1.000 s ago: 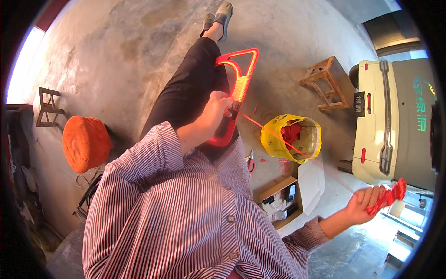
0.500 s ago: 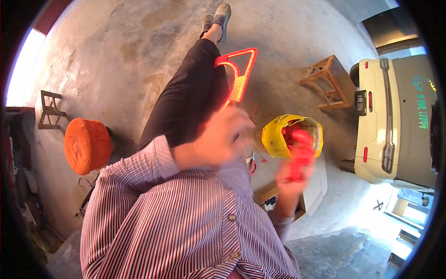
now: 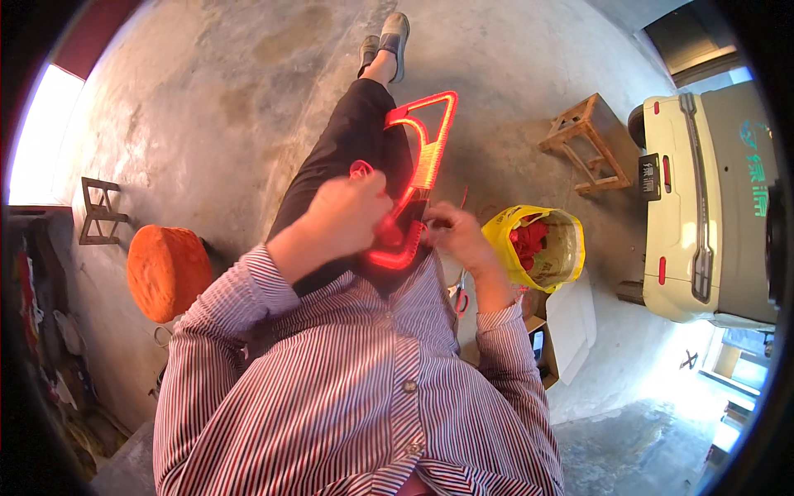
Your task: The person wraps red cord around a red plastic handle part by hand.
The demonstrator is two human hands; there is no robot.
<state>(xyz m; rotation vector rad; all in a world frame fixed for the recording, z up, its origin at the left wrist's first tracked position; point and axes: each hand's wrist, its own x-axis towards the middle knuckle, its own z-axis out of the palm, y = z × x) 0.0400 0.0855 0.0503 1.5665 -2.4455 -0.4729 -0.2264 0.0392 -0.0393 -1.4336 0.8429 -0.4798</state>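
Note:
A red frame [image 3: 428, 161] wrapped in cord lies across my lap, with a dark unwrapped stretch near its lower part. My left hand [image 3: 347, 213] is closed over the frame's left side, around what looks like a bundle of red cord [image 3: 361, 169]. Part of that bundle pokes out above the fist; a blurred red patch shows below it. On the opposite side, my right hand [image 3: 460, 237] has its thumb and fingers closed at the frame's right edge. Its exact grip is partly hidden.
Right of my lap stands a yellow bag [image 3: 506, 248] with red material inside. Scissors [image 3: 461, 299] and an open carton [image 3: 571, 331] lie near it. An orange stool [image 3: 168, 273] and a dark stool [image 3: 103, 211] are left; a wooden stool [image 3: 585, 140] and vehicle [image 3: 682, 198] right.
My right hand has come left from beside the yellow bag to the frame's edge. The red bundle it held now appears in my left hand, which has shifted left. The frame's lower part is now visible.

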